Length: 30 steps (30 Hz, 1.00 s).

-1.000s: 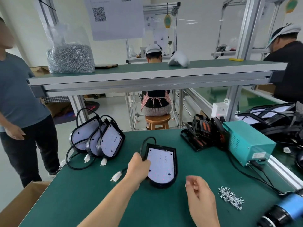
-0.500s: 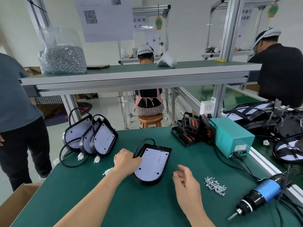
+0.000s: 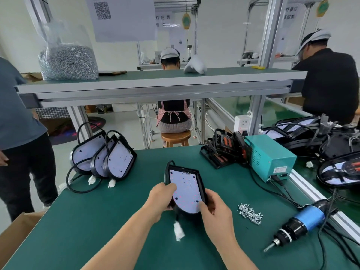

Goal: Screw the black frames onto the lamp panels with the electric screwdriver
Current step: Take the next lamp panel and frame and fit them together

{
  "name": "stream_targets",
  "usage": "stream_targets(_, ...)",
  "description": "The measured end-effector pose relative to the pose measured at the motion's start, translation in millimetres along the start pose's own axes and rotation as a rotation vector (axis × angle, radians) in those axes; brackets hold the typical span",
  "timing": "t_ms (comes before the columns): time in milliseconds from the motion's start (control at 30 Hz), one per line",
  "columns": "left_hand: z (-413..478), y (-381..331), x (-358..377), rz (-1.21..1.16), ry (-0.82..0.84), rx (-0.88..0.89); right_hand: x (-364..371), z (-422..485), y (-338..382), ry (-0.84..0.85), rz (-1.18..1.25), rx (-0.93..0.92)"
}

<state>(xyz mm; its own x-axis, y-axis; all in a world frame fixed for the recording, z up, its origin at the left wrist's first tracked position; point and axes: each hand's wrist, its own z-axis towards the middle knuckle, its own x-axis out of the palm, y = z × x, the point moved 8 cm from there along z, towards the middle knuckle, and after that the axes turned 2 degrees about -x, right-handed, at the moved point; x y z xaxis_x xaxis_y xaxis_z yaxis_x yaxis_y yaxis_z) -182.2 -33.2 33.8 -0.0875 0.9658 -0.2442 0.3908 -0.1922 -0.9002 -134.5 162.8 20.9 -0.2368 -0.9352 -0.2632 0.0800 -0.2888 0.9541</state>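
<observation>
A lamp panel with a white face and a black frame lies at the middle of the green table. My left hand grips its left edge, thumb on the white face. My right hand grips its lower right edge. Its black cable ends in a white plug that hangs below the panel. The electric screwdriver, blue and black, lies at the right with its bit pointing at me. A small heap of silver screws lies between the panel and the screwdriver.
Three more lamp panels lean together at the back left with looped cables. A pile of black frames and a teal power box stand at the back right. A cardboard box sits at the left edge. A person stands left.
My right hand has come in and taken the panel's lower right edge. The panel has been pulled closer to me and turned straighter, and its white plug now dangles below it.
</observation>
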Motion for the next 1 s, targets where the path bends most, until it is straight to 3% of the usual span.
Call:
stream_targets(133,-23.1,14.1,25.1,-0.396,0.199,-0.096,-7.5,-0.3,1.4,-0.053,0.016,0.010)
stream_targets(267,-41.2,33.9,29.2,-0.493,0.270,-0.157,-17.4,0.2,0.0,-0.157,0.098,0.028)
stream_targets(333,-46.0,42.6,23.9,-0.429,0.247,-0.152,-15.8,0.9,1.5,-0.139,0.084,0.002)
stream_targets(433,-48.6,52.2,2.9,-0.180,0.074,-0.128,-10.1,1.4,4.1,-0.067,0.040,-0.045)
stream_targets(500,-53.5,47.3,-11.3,0.117,-0.060,-0.069,-7.6,1.3,5.1,-0.026,0.020,-0.068)
stream_targets(567,-58.1,36.6,-25.5,0.561,-0.241,0.033,-5.0,0.0,5.6,0.011,0.000,-0.085)
stream_targets(600,-60.4,30.8,-30.2,0.635,-0.316,0.098,-4.2,-1.1,6.2,0.023,-0.006,-0.093)
stream_targets(767,-61.6,26.9,-39.0,0.456,-0.362,0.287,-0.1,-6.2,13.4,0.064,0.000,-0.125)
stream_targets(867,-59.4,26.6,-45.5,0.525,-0.374,0.249,0.1,-7.4,13.5,0.059,0.014,-0.093)
stream_targets(1000,-55.8,23.8,-43.8,0.405,-0.297,0.228,-10.7,3.0,16.8,-0.034,-0.014,-0.027)
